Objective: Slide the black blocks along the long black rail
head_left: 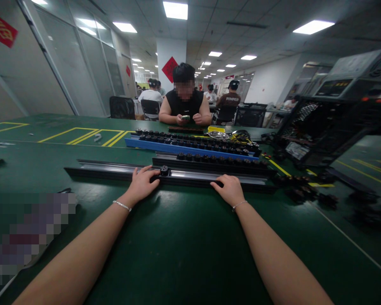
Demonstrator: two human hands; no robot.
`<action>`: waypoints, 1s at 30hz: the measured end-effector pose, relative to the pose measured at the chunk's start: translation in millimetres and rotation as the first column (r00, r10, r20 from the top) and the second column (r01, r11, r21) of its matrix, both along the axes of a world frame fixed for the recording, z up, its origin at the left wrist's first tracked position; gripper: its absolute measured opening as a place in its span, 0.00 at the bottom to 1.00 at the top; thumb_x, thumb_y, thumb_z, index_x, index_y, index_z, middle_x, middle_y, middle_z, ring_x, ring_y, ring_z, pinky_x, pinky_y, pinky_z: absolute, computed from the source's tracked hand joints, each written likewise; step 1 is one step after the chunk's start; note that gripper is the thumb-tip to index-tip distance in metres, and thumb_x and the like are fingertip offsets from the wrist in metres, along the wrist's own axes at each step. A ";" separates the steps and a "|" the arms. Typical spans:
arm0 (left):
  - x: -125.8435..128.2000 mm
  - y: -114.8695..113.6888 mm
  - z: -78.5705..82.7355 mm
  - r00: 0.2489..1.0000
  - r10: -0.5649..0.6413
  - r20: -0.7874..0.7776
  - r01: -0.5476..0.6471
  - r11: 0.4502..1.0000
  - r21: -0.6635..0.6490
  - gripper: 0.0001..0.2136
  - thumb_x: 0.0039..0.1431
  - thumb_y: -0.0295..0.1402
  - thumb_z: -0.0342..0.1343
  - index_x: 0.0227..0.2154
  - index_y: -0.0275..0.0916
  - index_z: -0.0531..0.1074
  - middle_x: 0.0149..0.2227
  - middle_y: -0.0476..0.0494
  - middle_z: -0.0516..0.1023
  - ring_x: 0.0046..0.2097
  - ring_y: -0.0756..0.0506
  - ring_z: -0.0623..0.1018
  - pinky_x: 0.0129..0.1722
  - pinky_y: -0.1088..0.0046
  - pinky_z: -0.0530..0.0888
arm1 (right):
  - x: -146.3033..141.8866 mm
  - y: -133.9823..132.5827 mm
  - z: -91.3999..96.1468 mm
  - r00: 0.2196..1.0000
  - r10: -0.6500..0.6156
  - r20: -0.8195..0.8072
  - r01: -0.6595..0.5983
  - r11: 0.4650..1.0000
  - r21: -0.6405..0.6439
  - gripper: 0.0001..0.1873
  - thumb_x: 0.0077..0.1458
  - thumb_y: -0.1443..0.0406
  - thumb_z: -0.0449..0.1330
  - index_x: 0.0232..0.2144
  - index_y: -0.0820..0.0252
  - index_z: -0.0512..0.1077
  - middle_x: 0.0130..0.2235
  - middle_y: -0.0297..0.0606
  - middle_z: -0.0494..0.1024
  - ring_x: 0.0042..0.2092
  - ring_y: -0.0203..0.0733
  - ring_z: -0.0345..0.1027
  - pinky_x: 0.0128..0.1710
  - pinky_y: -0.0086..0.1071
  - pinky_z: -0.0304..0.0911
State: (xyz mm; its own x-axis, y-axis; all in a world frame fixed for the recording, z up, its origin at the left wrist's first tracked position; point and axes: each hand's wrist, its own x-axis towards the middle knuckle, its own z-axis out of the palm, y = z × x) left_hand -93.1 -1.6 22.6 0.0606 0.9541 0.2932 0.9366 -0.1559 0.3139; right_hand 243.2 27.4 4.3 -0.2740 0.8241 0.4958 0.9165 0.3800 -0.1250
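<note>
A long black rail with a silvery inner channel lies crosswise on the green table. Over its near edge, left of the middle, rests my left hand, fingers spread across the wall and thumb in front. A small black round part sits in the channel by those fingertips; whether they touch it I cannot tell. Farther right, my right hand grips the same near wall, its fingers curled over the top and its thumb on the front face.
Behind lie another rail with several black parts and a blue strip lined with more. Loose black parts and a dark machine are at right. A person sits opposite, holding a phone-like object. A blurred-out item lies left.
</note>
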 end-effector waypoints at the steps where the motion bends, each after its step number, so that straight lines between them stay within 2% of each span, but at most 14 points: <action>1: 0.1 0.0 -0.3 1.000 -0.002 -0.002 0.002 1.000 0.000 0.18 0.53 0.38 0.47 0.46 0.46 0.71 0.52 0.44 0.73 0.61 0.40 0.61 0.61 0.45 0.46 | 0.0 0.0 -0.1 1.000 -0.002 0.001 0.002 1.000 0.000 0.16 0.56 0.54 0.53 0.30 0.57 0.75 0.34 0.37 0.77 0.40 0.42 0.69 0.45 0.38 0.54; 30: 6.8 1.1 -6.8 0.994 -0.094 -0.056 0.095 0.995 0.012 0.19 0.53 0.39 0.49 0.49 0.44 0.67 0.54 0.41 0.70 0.62 0.39 0.58 0.61 0.46 0.45 | -4.0 -3.1 2.2 1.000 -0.017 -0.022 0.016 1.000 -0.018 0.14 0.55 0.56 0.53 0.29 0.57 0.74 0.35 0.37 0.77 0.40 0.43 0.68 0.46 0.39 0.52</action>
